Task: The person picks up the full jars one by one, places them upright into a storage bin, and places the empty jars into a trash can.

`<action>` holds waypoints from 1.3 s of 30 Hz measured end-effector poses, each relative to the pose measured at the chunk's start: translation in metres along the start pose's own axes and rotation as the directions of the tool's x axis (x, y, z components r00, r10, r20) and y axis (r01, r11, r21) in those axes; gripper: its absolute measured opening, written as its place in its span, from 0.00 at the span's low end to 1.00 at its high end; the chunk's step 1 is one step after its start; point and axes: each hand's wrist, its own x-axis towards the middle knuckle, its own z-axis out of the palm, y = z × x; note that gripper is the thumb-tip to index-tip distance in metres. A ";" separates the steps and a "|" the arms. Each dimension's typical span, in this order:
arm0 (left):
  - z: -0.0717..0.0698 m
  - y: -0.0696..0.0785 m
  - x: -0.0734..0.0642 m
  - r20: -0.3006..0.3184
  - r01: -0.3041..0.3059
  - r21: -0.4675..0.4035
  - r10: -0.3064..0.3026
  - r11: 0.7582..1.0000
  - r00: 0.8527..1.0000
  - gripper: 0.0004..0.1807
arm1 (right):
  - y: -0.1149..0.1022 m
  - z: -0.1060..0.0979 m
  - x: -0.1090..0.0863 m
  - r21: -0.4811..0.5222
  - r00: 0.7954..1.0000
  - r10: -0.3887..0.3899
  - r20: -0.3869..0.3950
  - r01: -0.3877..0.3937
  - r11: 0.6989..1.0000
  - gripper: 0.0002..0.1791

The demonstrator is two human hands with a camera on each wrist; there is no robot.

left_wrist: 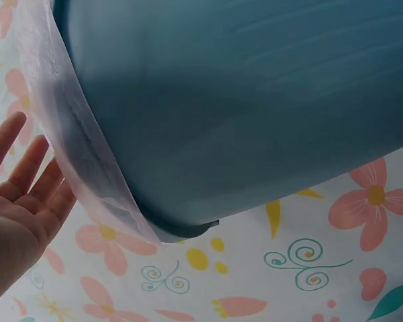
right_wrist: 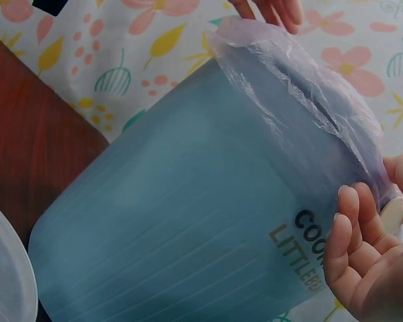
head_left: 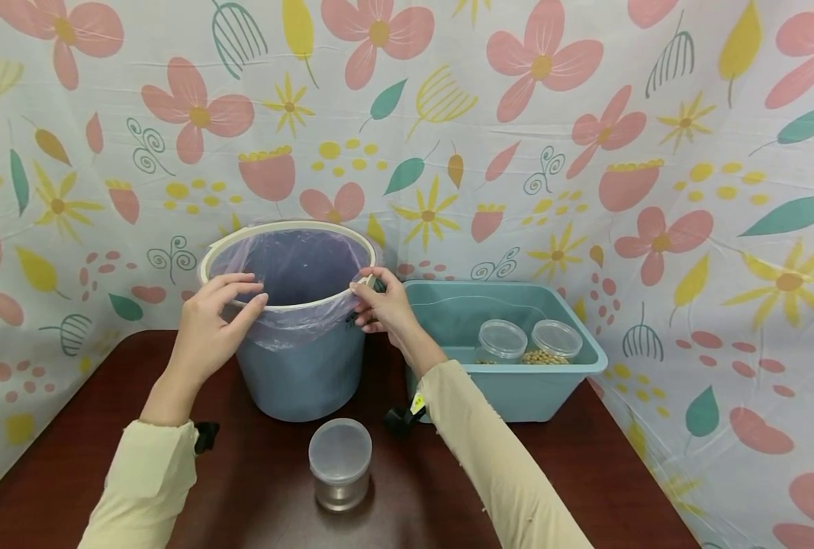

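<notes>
A blue trash can (head_left: 304,374) stands on the table with a thin purple trash bag (head_left: 290,326) folded over its top edge. A cream rim ring (head_left: 284,306) sits on top over the bag. At the ring's right side, my right hand (head_left: 387,305) pinches its tab between thumb and fingers; in the right wrist view the other fingers (right_wrist: 352,235) curl beside the can's lettering. My left hand (head_left: 216,320) is at the front left of the rim, fingers spread and loosely bent, holding nothing. In the left wrist view its fingers (left_wrist: 33,168) are close to the folded bag.
A lidded clear jar (head_left: 340,461) stands on the dark red table (head_left: 255,496) in front of the can. To the right, a blue plastic bin (head_left: 516,389) holds two clear-lidded jars (head_left: 503,341), with tan grains visible. A flowered cloth (head_left: 448,152) hangs behind everything.
</notes>
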 end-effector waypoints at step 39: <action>0.015 0.030 -0.069 0.050 -0.070 -0.158 0.079 0.985 0.996 0.11 | 0.003 0.001 -0.001 -0.017 0.999 -0.041 0.003 0.041 0.999 0.17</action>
